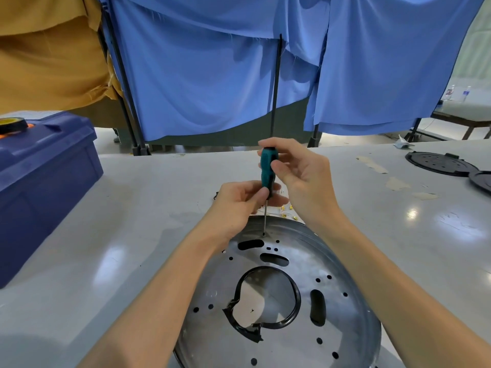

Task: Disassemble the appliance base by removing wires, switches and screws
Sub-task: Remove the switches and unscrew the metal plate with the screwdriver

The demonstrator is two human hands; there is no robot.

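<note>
A round metal appliance base (329, 261) lies flat on the grey table in front of me, with several holes, slots and a large centre opening ringed in black. A screwdriver (267, 168) with a teal and black handle stands upright, its thin shaft tip resting on a screw spot near the base's far rim. My left hand (239, 205) pinches the lower end of the handle. My right hand (300, 173) holds the upper part of the handle with thumb and fingers. Small yellow connectors (287, 208) lie on something white just beyond the base, partly hidden by my hands.
A dark blue plastic toolbox (45, 176) stands at the left with a roll of tape (13, 124) on its lid. Two black round covers (438, 163) lie at the far right. Blue and tan cloths hang behind the table (132, 235).
</note>
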